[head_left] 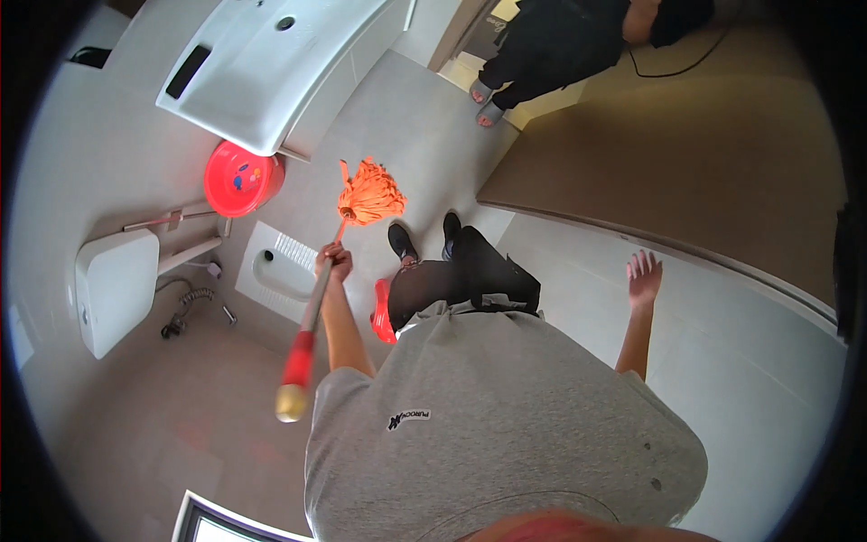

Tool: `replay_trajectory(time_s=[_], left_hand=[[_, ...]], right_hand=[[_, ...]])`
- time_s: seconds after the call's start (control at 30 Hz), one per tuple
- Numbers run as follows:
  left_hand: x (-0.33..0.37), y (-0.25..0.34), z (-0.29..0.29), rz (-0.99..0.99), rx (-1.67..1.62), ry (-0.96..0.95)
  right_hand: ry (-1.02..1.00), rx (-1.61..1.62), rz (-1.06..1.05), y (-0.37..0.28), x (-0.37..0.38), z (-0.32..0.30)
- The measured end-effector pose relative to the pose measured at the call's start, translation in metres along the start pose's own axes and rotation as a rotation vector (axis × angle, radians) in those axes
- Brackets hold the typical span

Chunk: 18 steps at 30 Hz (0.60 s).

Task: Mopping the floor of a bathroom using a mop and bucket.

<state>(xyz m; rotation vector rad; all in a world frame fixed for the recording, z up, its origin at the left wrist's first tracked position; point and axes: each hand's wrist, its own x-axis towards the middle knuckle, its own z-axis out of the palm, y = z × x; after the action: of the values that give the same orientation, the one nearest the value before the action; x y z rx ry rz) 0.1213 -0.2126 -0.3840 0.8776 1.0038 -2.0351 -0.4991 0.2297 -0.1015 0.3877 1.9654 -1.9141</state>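
Grey T-shirt [506, 406], worn; at 5 o'clock (clock centred mid-view, 12 at top).

String mop [312, 312], slanting from between 7 and 8 o'clock to 11: gold-coloured end cap [291, 404], red grip [299, 359], grey shaft, orange string head [372, 194]. Contact of strings with floor: impossible to tell.

Left hand [336, 262], 9 o'clock: fingers curled closed round the mop shaft, toward the string-head end.

Right hand [644, 278], 3 o'clock: fingers extended and slightly spread, holding nothing; well apart from the mop.

Black trousers [465, 271] and dark shoes [403, 242], toward 12 o'clock; shoes near the string head.

Red plastic article [382, 310], 8 o'clock, partly hidden by trousers; kind unclear.

White squat toilet [262, 280], 9 o'clock, set in floor past the left hand.

Red bucket [217, 185], 10 o'clock, coloured marks inside.

White cistern [117, 294], 9 o'clock, wall-side; coiled hose [194, 295] near.

White washbasin [244, 68], 11 o'clock.

Brown door [668, 163], 2 o'clock.

Second person [560, 41], 1 o'clock: dark clothing, grey slippers [489, 114].
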Motion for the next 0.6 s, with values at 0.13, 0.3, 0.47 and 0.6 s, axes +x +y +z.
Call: replay_trajectory(time_s=[0.13, 0.3, 0.47, 0.6], left_hand=[[0.01, 0.043, 0.005, -0.129, 0.016, 0.012], [-0.002, 0.018, 0.004, -0.067, 0.073, -0.031], [0.012, -0.025, 0.005, 0.033, 0.113, -0.096], [0.017, -0.05, 0.012, 0.074, 0.183, -0.055]], right_hand=[[-0.11, 0.105, -0.155, 0.017, 0.07, 0.037], [-0.009, -0.129, -0.164, 0.024, 0.052, 0.081], [-0.047, -0.199, -0.194, 0.028, -0.003, 0.143], [-0.277, -0.148, -0.173, 0.044, -0.023, 0.176]])
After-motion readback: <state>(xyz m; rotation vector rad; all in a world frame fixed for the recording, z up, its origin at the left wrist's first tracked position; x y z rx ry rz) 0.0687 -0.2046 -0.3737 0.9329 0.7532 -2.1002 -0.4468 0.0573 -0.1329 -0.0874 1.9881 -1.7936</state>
